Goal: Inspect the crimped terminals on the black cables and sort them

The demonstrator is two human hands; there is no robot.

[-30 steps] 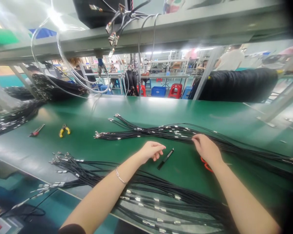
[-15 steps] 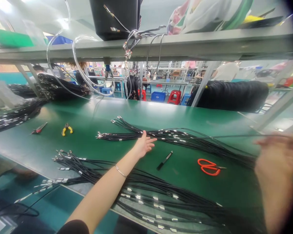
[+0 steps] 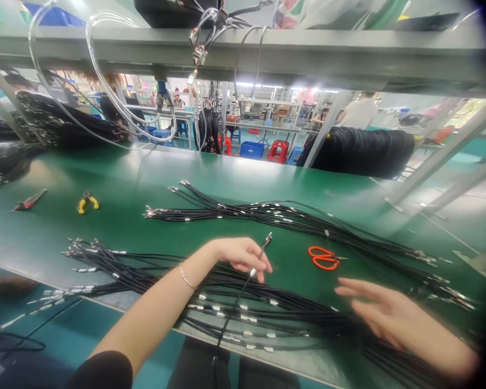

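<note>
Between the thumb and fingers of my left hand (image 3: 245, 258) is the end of a single black cable (image 3: 233, 313), its metal tip pointing up and its length hanging down over the near bundle. My right hand (image 3: 384, 310) is above the right part of the near cable bundle (image 3: 299, 308), fingers apart and slightly blurred, with nothing in it. Beyond my hands lies the far cable bundle (image 3: 243, 212), with white labels and metal ends. Orange-handled scissors (image 3: 324, 258) rest between the two bundles, left of my right hand. The pen is not visible.
Yellow-handled pliers (image 3: 88, 202) and a red-handled tool (image 3: 30, 201) lie at the left of the green table (image 3: 146, 173). A metal shelf beam (image 3: 308, 62) crosses above, with clear tubing (image 3: 105, 81) hanging down. Black cable coils and people are behind.
My left hand has left the far bundle, come nearer and taken a cable end. My right hand has moved left and down, and no longer has a cable. The view has shifted.
</note>
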